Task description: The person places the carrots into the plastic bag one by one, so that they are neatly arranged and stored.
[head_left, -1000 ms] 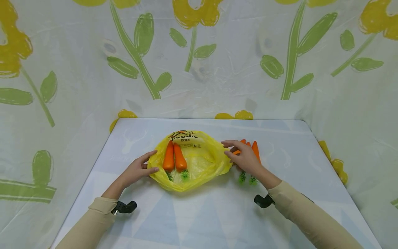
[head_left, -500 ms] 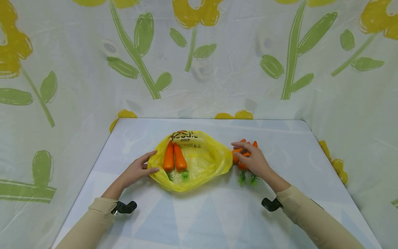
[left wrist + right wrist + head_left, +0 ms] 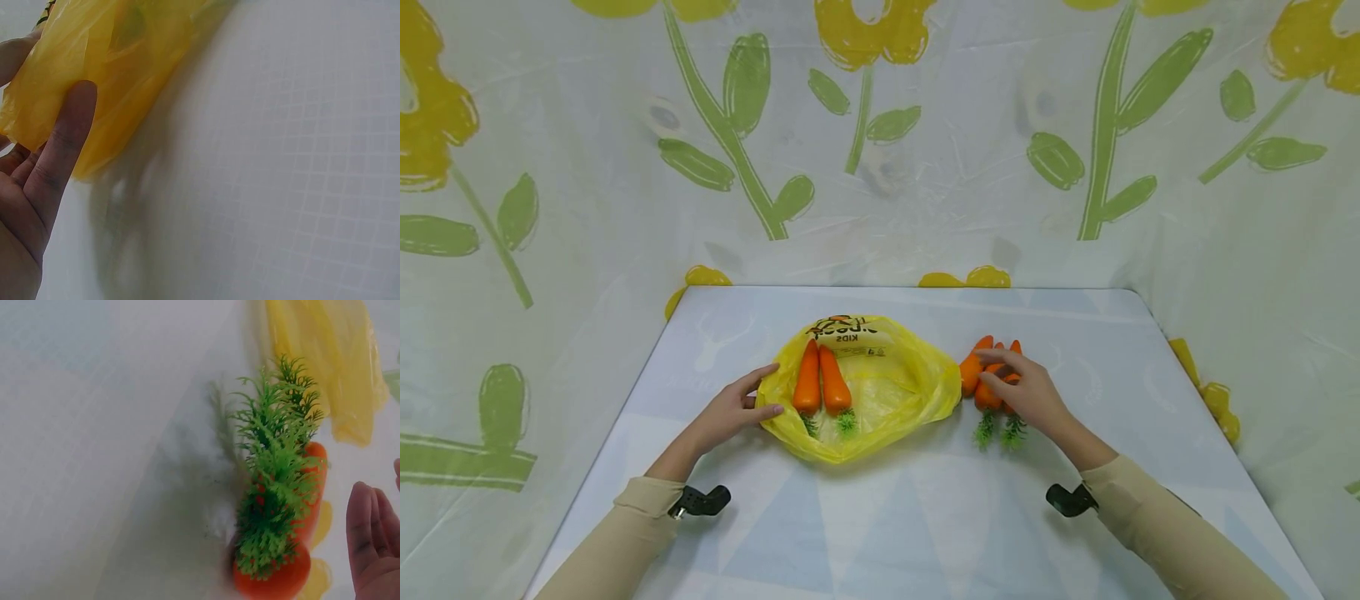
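Note:
A yellow plastic bag [image 3: 880, 400] lies with its mouth spread wide in the head view. Two orange carrots [image 3: 807, 379] with short green tops rest inside its left part. At the bag's left rim, my left hand [image 3: 737, 414] holds the film; its thumb [image 3: 69, 125] lies along the yellow side in the left wrist view. Three more carrots [image 3: 970, 377] sit side by side right of the bag, leafy tops toward me. Over them hovers my right hand [image 3: 1032, 392], fingers loosely bent with nothing in them. In the right wrist view these fingers [image 3: 362, 525] appear beside the carrots.
The table [image 3: 880, 533] has a pale cover with light blue triangles. A flower-printed curtain [image 3: 955, 192] stands along its back and sides. Dark wrist devices [image 3: 700, 500] stick out from both forearms.
My right hand has moved right, from the bag's right rim to over the three carrots, uncovering the leftmost one. The left hand, the bag and the carrots inside stay in place.

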The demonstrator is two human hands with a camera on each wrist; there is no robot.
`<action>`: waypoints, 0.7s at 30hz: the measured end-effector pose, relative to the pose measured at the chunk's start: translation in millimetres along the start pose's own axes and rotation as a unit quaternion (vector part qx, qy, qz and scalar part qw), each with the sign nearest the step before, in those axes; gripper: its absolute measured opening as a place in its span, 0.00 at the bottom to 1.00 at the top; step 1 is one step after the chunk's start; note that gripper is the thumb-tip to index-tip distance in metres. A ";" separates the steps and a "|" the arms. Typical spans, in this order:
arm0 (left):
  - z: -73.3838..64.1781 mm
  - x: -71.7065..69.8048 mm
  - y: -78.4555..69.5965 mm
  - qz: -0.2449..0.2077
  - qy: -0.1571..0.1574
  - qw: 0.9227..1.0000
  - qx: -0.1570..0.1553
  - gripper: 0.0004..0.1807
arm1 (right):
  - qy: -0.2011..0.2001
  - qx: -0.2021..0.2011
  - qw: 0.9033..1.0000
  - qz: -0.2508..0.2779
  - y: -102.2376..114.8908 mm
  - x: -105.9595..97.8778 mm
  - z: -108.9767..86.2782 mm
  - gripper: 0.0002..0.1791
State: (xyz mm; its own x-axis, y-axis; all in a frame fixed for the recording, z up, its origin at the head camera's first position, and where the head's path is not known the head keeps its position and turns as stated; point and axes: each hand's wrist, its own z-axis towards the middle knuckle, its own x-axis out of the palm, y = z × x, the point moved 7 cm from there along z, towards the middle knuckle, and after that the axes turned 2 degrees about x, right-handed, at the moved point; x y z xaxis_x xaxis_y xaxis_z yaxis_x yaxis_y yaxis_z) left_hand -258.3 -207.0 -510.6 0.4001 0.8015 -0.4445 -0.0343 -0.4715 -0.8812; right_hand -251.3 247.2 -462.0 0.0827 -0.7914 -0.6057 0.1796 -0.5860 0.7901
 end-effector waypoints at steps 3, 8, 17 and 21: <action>-0.3 0.0 -0.6 -0.002 0.000 1.000 -0.002 0.46 | -0.002 0.009 1.000 -0.006 -6.1 -1.8 -1.7 0.21; -1.1 -0.1 -2.7 -0.007 0.000 1.000 0.000 0.46 | -0.006 0.018 1.000 -0.011 -12.6 -5.0 -4.9 0.22; -0.6 0.1 -1.5 -0.007 0.004 1.000 0.005 0.46 | -0.018 0.019 0.999 -0.024 -19.1 -11.4 -10.8 0.22; -0.2 0.2 -1.2 -0.011 0.005 1.000 0.004 0.46 | -0.027 0.016 0.999 -0.041 -23.2 -13.7 -11.7 0.21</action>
State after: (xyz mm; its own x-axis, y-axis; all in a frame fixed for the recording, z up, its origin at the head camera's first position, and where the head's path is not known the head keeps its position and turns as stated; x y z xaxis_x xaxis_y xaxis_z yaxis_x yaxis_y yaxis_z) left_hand -258.0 -206.3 -509.6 0.4092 0.8081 -0.4237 -0.0335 -0.4507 -0.8920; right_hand -245.2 273.7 -473.1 0.0161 -0.7484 -0.6630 0.1528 -0.6535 0.7413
